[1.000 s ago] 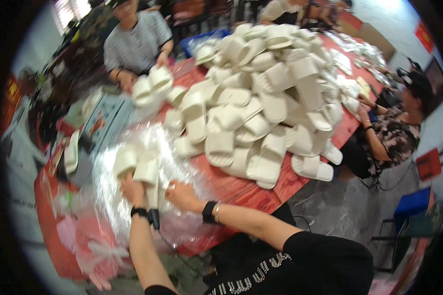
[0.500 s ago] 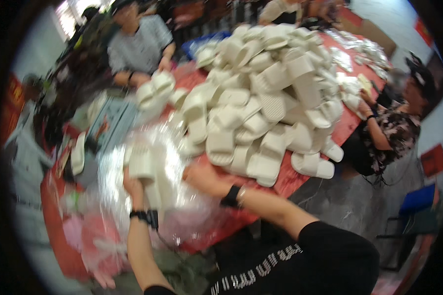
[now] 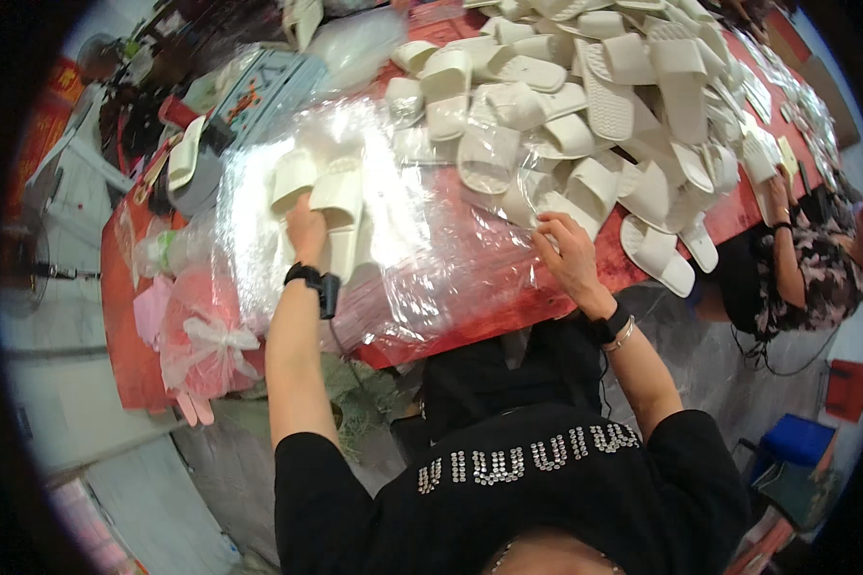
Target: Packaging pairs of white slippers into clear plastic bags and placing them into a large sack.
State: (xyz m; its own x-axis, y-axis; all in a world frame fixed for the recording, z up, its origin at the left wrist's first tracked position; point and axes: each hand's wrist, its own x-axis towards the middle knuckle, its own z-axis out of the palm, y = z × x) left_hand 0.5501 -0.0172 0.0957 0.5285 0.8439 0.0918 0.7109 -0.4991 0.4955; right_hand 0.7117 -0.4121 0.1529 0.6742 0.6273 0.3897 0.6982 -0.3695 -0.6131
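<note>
Where plastic film [image 3: 422, 240] glares, left hand [image 3: 306, 228] (fingers hidden) meets slippers [image 3: 318, 192].

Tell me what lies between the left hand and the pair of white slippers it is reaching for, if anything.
Clear plastic film. The left hand is at the heel end of the pair of white slippers, which lies inside the clear plastic bag on the red table. Whether the hand is inside the bag or pressing through it cannot be told.
</note>
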